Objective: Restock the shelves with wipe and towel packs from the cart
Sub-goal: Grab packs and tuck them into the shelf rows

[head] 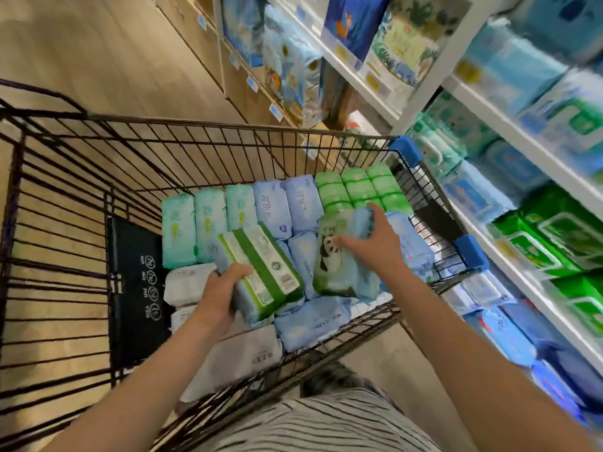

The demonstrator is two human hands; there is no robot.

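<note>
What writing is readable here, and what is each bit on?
"NO" three times, then "YES": black plastic panel in the black wire cart.
Chinese characters on pale blue soft packs, white pack, and panda-printed pack in the right hand: too blurred to read.
Small print on green-banded pack in the left hand: too small.
Shelf price tags: blurred.

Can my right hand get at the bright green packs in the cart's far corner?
Probably not yet: the right hand is full, gripping the panda pack. The bright green packs lie uncovered just beyond it, so freeing that hand should do.
</note>
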